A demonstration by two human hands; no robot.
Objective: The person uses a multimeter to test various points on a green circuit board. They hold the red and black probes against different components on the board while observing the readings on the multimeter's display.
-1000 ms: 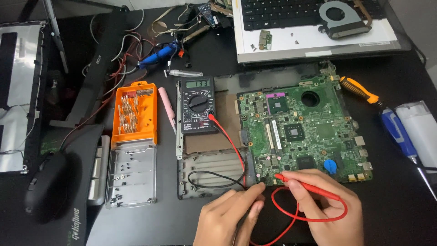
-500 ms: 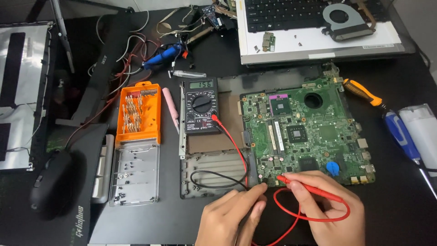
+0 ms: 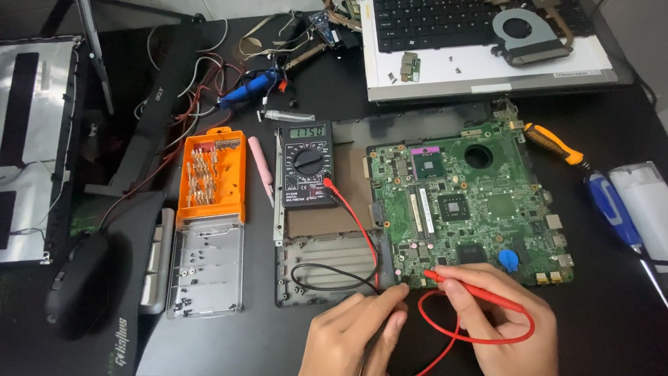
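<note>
Hands (image 3: 431,327) unmoved — probes (image 3: 473,287) still down

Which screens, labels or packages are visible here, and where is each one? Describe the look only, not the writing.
Multimeter display: small grey rectangular screen atop the black meter, centre of the table.
White sticker: narrow strip on the green circuit board.
Bit case: orange rectangular box, left of the meter.
</note>
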